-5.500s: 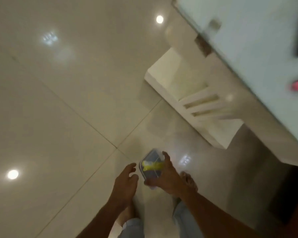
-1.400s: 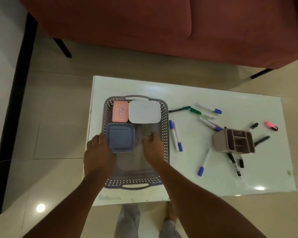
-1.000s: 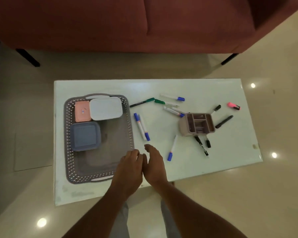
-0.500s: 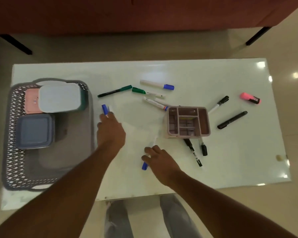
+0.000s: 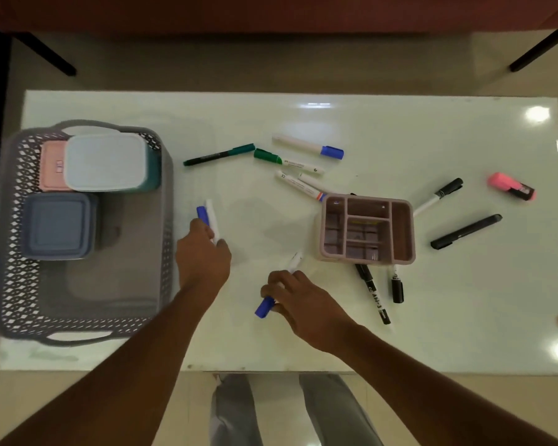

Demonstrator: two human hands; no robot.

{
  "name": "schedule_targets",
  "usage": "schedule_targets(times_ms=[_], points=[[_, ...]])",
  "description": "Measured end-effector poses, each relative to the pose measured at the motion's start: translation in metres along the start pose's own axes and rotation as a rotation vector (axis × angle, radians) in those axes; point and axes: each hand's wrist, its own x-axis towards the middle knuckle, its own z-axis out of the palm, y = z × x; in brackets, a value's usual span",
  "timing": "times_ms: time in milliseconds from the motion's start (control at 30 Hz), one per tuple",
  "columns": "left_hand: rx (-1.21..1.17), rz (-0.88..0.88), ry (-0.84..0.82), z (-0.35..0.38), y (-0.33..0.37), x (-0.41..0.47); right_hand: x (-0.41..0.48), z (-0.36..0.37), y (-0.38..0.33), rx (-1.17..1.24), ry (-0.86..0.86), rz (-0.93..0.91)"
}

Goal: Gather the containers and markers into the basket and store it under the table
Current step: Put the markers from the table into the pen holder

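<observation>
Basket (image 5: 165,220): grey lattice tray with handles, on the tabletop (image 5: 400,333) at its left end. Landmark for all entries below.

Inside the basket: pink container (image 5: 50,165) and white-lidded container (image 5: 105,165) at the far end, side by side; blue container (image 5: 57,225) just nearer than these. Near half of the basket bare.

Left hand (image 5: 203,255): just right of the basket's wall, fingers closed around a pair of blue-capped markers (image 5: 207,214), whose far ends project past the knuckles.

Right hand (image 5: 298,300): further right and nearer the tabletop's front edge, fingers curled over one blue-capped marker (image 5: 264,307); whether it is lifted clear cannot be told.

Compartmented organiser (image 5: 368,233): well right of the basket, upright, appears empty.

Loose markers: green and white ones (image 5: 287,159) beyond the organiser; two black ones (image 5: 376,294) just in front of it; black ones (image 5: 464,231) and a pink highlighter (image 5: 511,186) furthest from the basket.

Progress, as judged: three containers packed; no marker in the basket yet. Remaining: the three markers in hand, all loose markers, likely the organiser, then stowing the basket under the table.
</observation>
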Motion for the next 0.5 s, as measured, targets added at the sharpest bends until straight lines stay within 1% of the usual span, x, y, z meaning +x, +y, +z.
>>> schedule_targets(times_ms=[67,133,267,433,467,500], points=[[0.060,0.049,0.006,-0.002,-0.001,-0.003,0.004,-0.007,-0.008,0.076,0.108,0.025],[0.119,0.100,0.008,0.003,0.000,-0.003,0.005,-0.007,-0.010,0.062,0.162,0.064],[0.265,0.117,-0.005,0.013,0.004,-0.005,0.001,-0.001,0.001,-0.057,0.086,0.137],[0.311,0.054,0.009,0.019,0.008,-0.011,-0.008,-0.011,0.006,-0.065,0.041,0.120],[0.312,0.044,0.015,0.021,0.009,-0.015,-0.016,-0.015,0.003,-0.035,0.083,0.159],[0.312,0.054,0.035,0.023,0.011,-0.019,-0.025,-0.023,-0.001,0.026,0.195,0.231]])
